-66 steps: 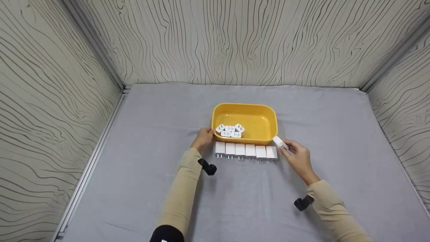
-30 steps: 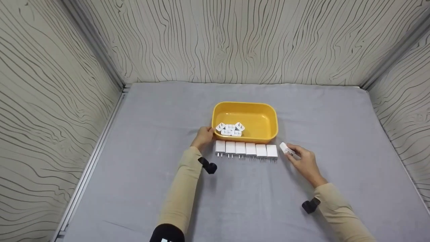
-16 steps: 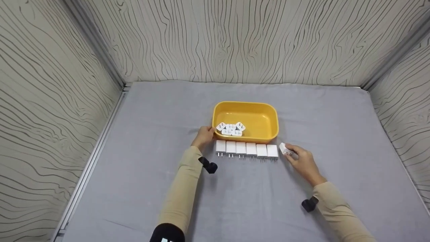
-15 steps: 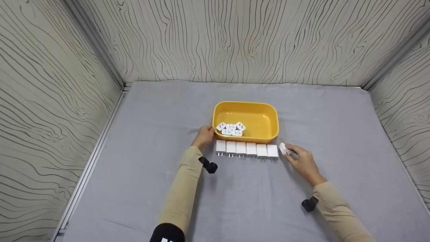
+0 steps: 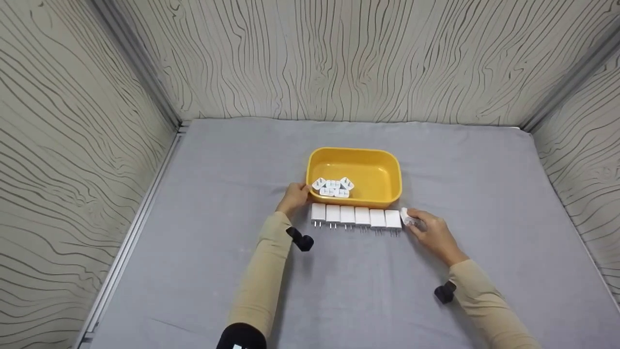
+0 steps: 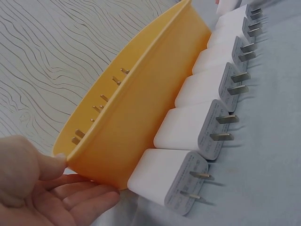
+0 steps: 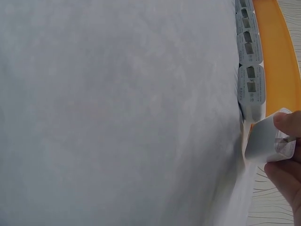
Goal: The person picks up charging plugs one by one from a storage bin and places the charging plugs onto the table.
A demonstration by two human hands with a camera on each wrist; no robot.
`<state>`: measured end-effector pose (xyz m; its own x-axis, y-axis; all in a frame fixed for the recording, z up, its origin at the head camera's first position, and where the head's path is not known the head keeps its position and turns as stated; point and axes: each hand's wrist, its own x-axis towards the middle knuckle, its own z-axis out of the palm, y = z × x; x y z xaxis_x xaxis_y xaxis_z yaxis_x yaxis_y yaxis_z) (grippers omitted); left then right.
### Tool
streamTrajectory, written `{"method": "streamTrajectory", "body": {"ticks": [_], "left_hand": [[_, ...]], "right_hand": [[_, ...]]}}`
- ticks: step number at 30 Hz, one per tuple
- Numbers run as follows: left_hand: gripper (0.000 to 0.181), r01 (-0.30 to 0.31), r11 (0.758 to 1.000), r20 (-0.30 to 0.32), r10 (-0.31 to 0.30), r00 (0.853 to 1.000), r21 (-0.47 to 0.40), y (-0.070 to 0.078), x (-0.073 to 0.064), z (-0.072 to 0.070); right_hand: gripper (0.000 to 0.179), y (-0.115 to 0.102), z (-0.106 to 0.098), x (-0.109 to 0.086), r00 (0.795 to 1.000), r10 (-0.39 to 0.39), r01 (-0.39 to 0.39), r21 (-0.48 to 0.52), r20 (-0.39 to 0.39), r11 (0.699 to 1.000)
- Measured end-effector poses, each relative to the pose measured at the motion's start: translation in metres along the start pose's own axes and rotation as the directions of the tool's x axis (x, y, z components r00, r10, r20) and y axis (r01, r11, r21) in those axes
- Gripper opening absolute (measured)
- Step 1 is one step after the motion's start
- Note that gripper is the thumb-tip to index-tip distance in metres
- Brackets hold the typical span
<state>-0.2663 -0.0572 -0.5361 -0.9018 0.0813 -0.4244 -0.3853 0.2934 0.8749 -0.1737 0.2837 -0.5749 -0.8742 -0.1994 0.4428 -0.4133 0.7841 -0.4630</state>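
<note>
In the head view my right hand [image 5: 433, 237] pinches a white charger plug [image 5: 406, 216] at the right end of a row of similar charger plugs [image 5: 347, 214]. In the right wrist view the held charger [image 7: 263, 141] tilts, its prongs toward the fingers, close to the end charger [image 7: 252, 87]. My left hand [image 5: 294, 198] holds the near left corner of a yellow bin [image 5: 373, 200]. Seen from the left wrist, the thumb presses the bin's rim while the fingers [image 6: 94, 200] lie beneath it against the outer wall. The row's prongs point toward the person.
Several more chargers [image 5: 333, 188] stand prongs-up inside the bin, gathered at its near left. Grey cloth [image 5: 348, 291] covers the table. Wood-patterned panels [image 5: 339, 58] rise behind and at both sides.
My right hand has brought the charger from beside the bin's right corner down and leftward against the row's right end, turning it. The left hand has kept its hold on the bin.
</note>
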Motion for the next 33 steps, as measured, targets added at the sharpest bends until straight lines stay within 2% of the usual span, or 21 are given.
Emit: {"method": "streamTrajectory", "body": {"ticks": [7, 13, 16, 20, 23, 24, 27, 29, 33], "left_hand": [[0.039, 0.024, 0.999, 0.006, -0.024, 1.000, -0.023, 0.000, 0.000, 0.000], [0.038, 0.030, 0.999, -0.004, -0.030, 1.000, 0.013, 0.000, 0.000, 0.000], [0.038, 0.001, 1.000, -0.008, -0.001, 1.000, 0.018, 0.004, -0.008, -0.003], [0.037, -0.023, 0.999, -0.016, 0.024, 1.000, 0.037, 0.003, -0.007, -0.004], [0.036, -0.047, 0.999, -0.005, 0.047, 0.999, 0.011, -0.044, 0.056, 0.003], [0.035, -0.073, 0.997, 0.009, 0.073, 0.997, -0.014, -0.062, 0.079, 0.003], [0.035, -0.088, 0.995, 0.015, 0.089, 0.996, -0.049, -0.101, 0.131, 0.009], [0.035, -0.071, 0.996, 0.006, 0.071, 0.997, -0.044, -0.081, 0.104, 0.007], [0.037, -0.033, 0.999, -0.021, 0.033, 0.999, -0.002, -0.019, 0.025, 0.003]], "right_hand": [[0.032, 0.004, 0.001, 0.000, 1.000, -0.031, 0.031, -0.007, 0.001, 1.000], [0.030, 0.005, 0.003, -0.001, 0.999, -0.051, 0.051, -0.025, 0.005, 0.998], [0.029, 0.006, 0.005, -0.001, 0.997, -0.080, 0.079, -0.046, -0.011, 0.996], [0.031, 0.007, 0.005, -0.003, 0.996, -0.088, 0.088, -0.061, -0.007, 0.994], [0.034, 0.005, 0.004, -0.005, 0.998, -0.054, 0.056, -0.060, 0.029, 0.997], [0.035, 0.005, 0.004, -0.006, 0.998, -0.041, 0.043, -0.059, 0.043, 0.997], [0.036, 0.002, 0.002, -0.007, 0.997, -0.011, 0.015, -0.054, 0.074, 0.998], [0.037, 0.000, 0.001, -0.008, 0.996, 0.001, 0.003, -0.051, 0.089, 0.999], [0.039, -0.002, 0.000, -0.009, 0.994, 0.017, -0.011, -0.053, 0.107, 0.999]]}}
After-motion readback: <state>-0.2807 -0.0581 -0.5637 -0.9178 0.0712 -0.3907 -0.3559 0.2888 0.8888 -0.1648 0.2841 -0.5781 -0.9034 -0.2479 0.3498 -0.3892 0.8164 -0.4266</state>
